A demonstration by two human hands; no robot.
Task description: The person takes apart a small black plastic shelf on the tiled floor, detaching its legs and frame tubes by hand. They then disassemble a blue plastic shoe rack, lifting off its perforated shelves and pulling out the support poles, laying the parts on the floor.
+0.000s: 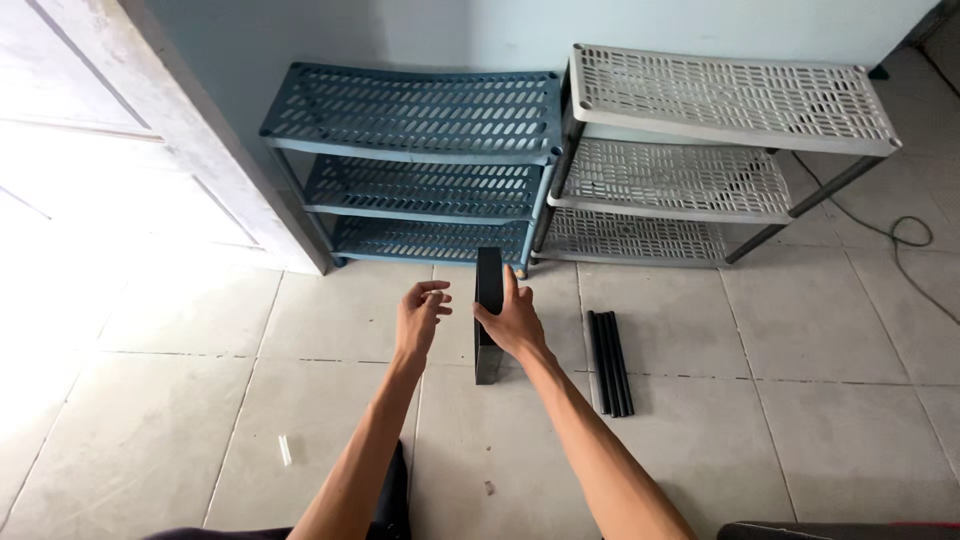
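Observation:
My right hand (512,322) grips a black flat panel (488,280) that stands on its edge on the tiled floor, its lower end resting near my wrist. My left hand (418,314) hovers just left of the panel, fingers loosely curled and apart, holding nothing. A bundle of several black tubes (610,362) lies on the floor just right of my right hand.
A blue three-tier slotted rack (420,150) and a grey-white three-tier slotted rack (720,130) stand against the wall ahead. A white door (120,130) is at the left. A small white piece (285,450) lies on the tiles. A cable (905,235) runs at right.

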